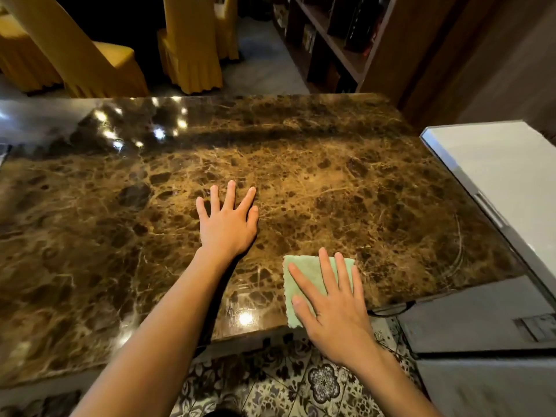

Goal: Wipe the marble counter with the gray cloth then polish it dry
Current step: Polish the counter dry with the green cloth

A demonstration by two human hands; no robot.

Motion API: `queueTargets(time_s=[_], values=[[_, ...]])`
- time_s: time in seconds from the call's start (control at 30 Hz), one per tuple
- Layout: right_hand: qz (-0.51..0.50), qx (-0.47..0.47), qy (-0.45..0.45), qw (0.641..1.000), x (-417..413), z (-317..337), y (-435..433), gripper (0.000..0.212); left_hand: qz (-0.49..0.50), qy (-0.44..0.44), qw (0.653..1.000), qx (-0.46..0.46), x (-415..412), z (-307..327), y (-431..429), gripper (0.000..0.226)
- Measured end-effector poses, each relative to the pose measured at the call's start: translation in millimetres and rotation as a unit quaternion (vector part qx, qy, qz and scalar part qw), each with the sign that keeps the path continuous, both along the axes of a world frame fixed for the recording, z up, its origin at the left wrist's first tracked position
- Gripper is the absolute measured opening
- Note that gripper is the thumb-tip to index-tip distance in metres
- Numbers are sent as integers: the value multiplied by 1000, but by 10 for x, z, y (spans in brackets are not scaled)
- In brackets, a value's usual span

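- A brown marble counter [331, 182] with pale veins fills the view, glossy with light reflections.
- The left hand [227, 224] lies flat on the marble, palm down, fingers spread, holding nothing.
- The right hand [332, 299] presses flat, fingers open, on a small cloth [304, 272] that looks pale green here, near the counter's front edge.
- 2 yellow-covered chairs [189, 46] stand beyond the counter.
- A white appliance [505, 176] sits to the right.
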State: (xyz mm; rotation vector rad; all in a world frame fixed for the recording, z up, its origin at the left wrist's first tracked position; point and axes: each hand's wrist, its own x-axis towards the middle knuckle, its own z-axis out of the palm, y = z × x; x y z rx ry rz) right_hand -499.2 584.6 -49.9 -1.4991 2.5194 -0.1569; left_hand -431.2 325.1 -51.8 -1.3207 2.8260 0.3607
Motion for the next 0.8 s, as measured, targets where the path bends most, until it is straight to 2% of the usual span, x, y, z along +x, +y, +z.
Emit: queueTargets(time_s=[0.3,0.8], values=[[-13,4,-3,1000,-293,16,-393,53,1,9,1000,0,-32,12,-68,57],[-46,53,16,997,-1775,41,-2544,53,-14,12,1000,6,-639,-48,-932,61]])
